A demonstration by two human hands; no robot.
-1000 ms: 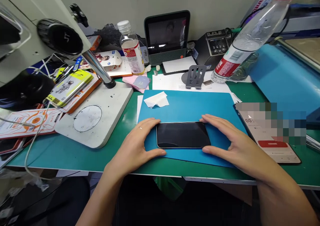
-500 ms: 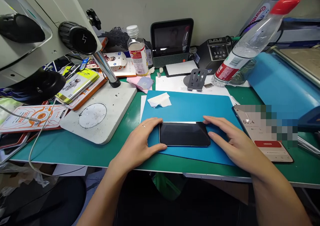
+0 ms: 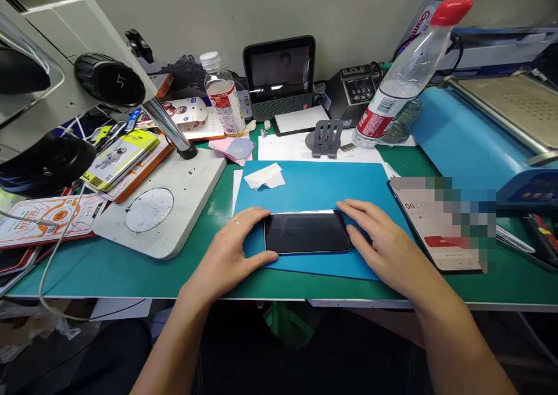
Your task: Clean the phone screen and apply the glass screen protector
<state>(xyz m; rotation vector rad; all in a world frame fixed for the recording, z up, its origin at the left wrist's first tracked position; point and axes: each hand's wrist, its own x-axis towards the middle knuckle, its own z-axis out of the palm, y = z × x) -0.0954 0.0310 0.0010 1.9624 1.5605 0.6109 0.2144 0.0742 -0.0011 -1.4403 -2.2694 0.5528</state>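
A smartphone (image 3: 307,232) with a dark screen lies sideways, screen up, on a blue mat (image 3: 318,185). My left hand (image 3: 229,252), with a ring on one finger, grips its left end, thumb on the near edge and fingers at the far corner. At the other end my right hand (image 3: 381,246) holds the right edge and far right corner between thumb and fingers. A crumpled white wipe (image 3: 264,176) rests on the mat behind the phone. To the right of my right hand lies a second phone (image 3: 440,226), its screen lit and partly blurred out.
A microscope (image 3: 108,81) on a white base (image 3: 192,209) stands at the left beside stacked boxes (image 3: 117,156). Behind the mat are a drink bottle (image 3: 224,98), a small display (image 3: 279,72), a phone stand (image 3: 326,138) and a leaning red-capped bottle (image 3: 401,75). A blue machine (image 3: 462,145) sits right.
The view has shifted slightly, so most things appear farther left and more of the blue machine shows. Both hands keep the same hold on the smartphone.
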